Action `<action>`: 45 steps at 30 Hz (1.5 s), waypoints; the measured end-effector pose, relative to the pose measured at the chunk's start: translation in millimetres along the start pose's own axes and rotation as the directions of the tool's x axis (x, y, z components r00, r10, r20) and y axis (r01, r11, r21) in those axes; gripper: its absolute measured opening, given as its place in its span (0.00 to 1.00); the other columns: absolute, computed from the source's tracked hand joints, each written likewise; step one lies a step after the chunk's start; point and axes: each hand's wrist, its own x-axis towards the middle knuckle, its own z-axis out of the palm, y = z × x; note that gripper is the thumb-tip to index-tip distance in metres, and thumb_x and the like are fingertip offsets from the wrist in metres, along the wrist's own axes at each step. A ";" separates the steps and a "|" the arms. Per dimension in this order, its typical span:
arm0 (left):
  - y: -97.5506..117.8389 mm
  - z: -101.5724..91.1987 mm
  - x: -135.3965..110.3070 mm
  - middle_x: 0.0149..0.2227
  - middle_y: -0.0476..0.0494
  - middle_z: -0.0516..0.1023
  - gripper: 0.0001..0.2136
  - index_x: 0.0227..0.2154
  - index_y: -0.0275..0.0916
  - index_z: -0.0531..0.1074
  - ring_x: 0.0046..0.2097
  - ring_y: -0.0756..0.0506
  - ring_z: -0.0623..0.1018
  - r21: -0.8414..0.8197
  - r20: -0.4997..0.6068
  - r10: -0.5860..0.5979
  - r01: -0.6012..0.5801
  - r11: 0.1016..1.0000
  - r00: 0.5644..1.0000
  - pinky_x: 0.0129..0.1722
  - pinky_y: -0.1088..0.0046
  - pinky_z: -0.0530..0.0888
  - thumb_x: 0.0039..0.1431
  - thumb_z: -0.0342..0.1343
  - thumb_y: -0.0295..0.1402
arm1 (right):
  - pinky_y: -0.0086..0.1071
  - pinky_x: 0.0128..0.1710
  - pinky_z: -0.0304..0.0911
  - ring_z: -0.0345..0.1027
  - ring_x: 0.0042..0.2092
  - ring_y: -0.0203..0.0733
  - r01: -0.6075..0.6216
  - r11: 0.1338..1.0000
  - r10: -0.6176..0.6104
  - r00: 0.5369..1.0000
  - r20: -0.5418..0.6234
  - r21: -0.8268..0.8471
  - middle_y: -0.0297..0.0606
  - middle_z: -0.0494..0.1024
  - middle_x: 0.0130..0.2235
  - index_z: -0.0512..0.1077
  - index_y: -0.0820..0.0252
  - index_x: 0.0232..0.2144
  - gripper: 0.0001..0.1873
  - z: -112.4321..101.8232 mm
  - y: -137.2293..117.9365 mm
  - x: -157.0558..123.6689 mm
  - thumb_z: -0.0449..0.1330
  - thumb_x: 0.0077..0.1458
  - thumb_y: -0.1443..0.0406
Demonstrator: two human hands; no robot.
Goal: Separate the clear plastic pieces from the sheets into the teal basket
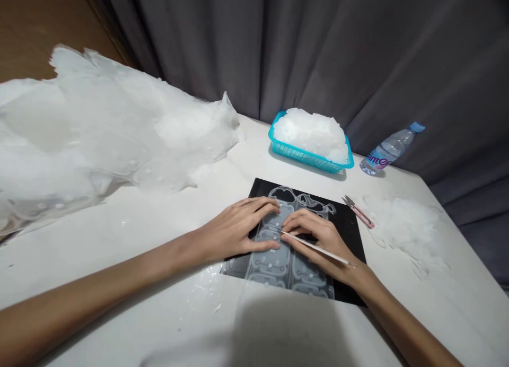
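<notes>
A clear moulded plastic sheet (278,266) with several raised shapes lies on a black mat (352,226) in the middle of the white table. My left hand (242,229) rests flat on the sheet, fingers stretched out and pressing it down. My right hand (318,239) is closed in a pinch on a thin white stick-like tool (318,248), whose tip touches the sheet just right of my left fingertips.
A big heap of white translucent plastic pieces (99,133) covers the table's left side. A turquoise basket (308,156) full of the same stands at the back. Small snips (358,211), loose scraps (405,226) and a water bottle (392,149) lie to the right. Grey curtain behind.
</notes>
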 end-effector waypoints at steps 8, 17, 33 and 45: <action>-2.3 2.7 1.1 0.66 0.38 0.71 0.30 0.59 0.42 0.71 0.64 0.32 0.72 -0.011 -0.043 0.034 -0.035 0.999 0.999 0.65 0.54 0.67 0.64 0.58 0.58 | 0.37 0.51 0.71 0.75 0.47 0.43 0.035 0.995 -0.033 0.999 0.017 -0.088 0.39 0.80 0.44 0.75 0.55 0.42 0.04 4.2 -6.8 -3.6 0.59 0.70 0.65; 0.4 2.4 2.9 0.65 0.38 0.71 0.30 0.58 0.42 0.71 0.65 0.32 0.72 -0.026 -0.030 0.020 -0.021 0.999 0.999 0.66 0.54 0.65 0.63 0.60 0.57 | 0.37 0.50 0.71 0.75 0.46 0.43 -0.010 0.992 0.012 1.000 0.016 -0.127 0.39 0.80 0.44 0.75 0.54 0.43 0.05 6.5 -1.7 -4.3 0.59 0.70 0.62; 1.2 1.1 2.2 0.66 0.38 0.70 0.30 0.58 0.41 0.70 0.66 0.32 0.71 -0.024 -0.013 0.006 -0.006 1.000 1.000 0.66 0.54 0.65 0.64 0.59 0.58 | 0.39 0.52 0.71 0.75 0.49 0.44 0.057 0.978 -0.050 0.998 0.039 -0.202 0.40 0.79 0.45 0.72 0.54 0.46 0.05 -0.2 -8.4 -12.2 0.57 0.72 0.65; -2.0 6.7 1.1 0.67 0.37 0.68 0.28 0.60 0.42 0.68 0.67 0.33 0.69 0.009 -0.034 0.067 -0.067 0.998 0.997 0.67 0.54 0.64 0.67 0.56 0.56 | 0.39 0.48 0.74 0.76 0.48 0.47 0.248 0.771 -0.247 0.965 0.084 -0.587 0.48 0.79 0.47 0.72 0.62 0.51 0.10 15.1 3.4 -8.7 0.55 0.72 0.68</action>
